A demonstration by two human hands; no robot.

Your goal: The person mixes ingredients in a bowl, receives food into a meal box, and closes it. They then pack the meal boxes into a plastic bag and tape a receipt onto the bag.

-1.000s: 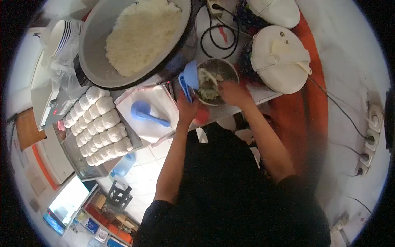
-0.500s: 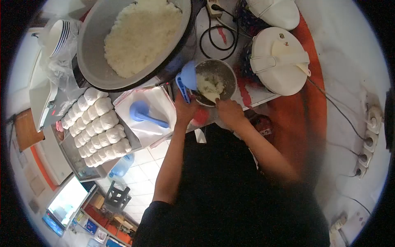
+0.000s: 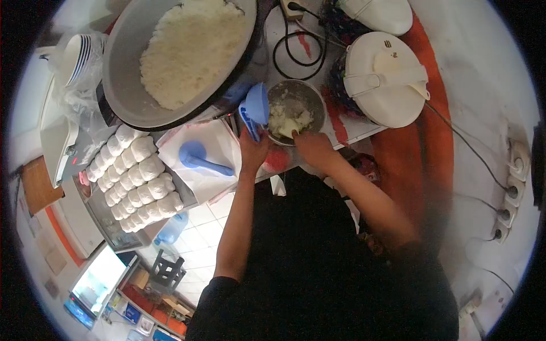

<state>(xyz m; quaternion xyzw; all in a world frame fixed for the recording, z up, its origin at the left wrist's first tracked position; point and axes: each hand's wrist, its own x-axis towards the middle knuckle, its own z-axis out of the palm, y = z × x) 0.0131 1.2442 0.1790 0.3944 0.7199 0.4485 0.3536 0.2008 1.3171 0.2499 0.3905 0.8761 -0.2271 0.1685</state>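
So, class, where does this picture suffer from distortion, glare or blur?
Head view: fisheye bending, black corners; head view: screen glaring white, floor tiles washed out; head view: black shirt losing nearly all detail, right forearm smearing towards the elbow; head view: food in the metal bowl too soft to identify.

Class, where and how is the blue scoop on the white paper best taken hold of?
For the blue scoop, the best grip is probably its handle, from above on the near side: slim, it juts from the round cup toward that side.
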